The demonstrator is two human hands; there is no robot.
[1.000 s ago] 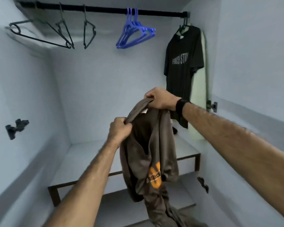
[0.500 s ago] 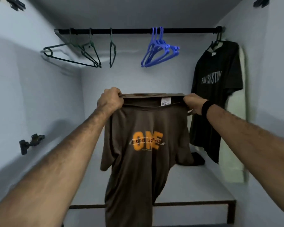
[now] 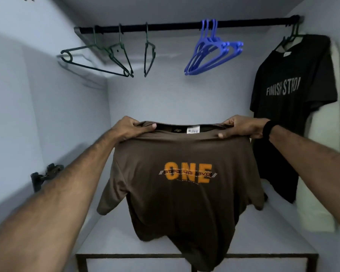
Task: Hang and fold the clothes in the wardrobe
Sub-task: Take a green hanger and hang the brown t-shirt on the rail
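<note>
Between your two hands, a brown short-sleeved cotton T-shirt with an orange "ONE" print (image 3: 184, 193) hung spread out, its front facing you and its collar opening with a white barcode label stretched level from one fist to the other. Your left hand (image 3: 131, 127) pinched the shirt's left shoulder, thumb lying along the collar edge and fingers curled under the cloth. Your right hand (image 3: 241, 127), with a black band (image 3: 268, 129) on the wrist just behind it, gripped the other shoulder the same way. Below your hands the shirt's hem draped over the front edge of a pale wardrobe shelf with a dark frame (image 3: 126, 242). Above your hands ran a black hanging rail (image 3: 175, 26). Above your left hand hung three dark green wire hangers (image 3: 114, 55), and above and between your hands a bunch of blue plastic hangers (image 3: 210, 54). Just beyond your right hand a black T-shirt with grey "FINISH" lettering (image 3: 290, 114) hung from a dark hanger, with a pale green garment (image 3: 322, 173) hanging behind it against the wall. Below your left forearm a small black bracket (image 3: 45, 173) sat on the side wall.
</note>
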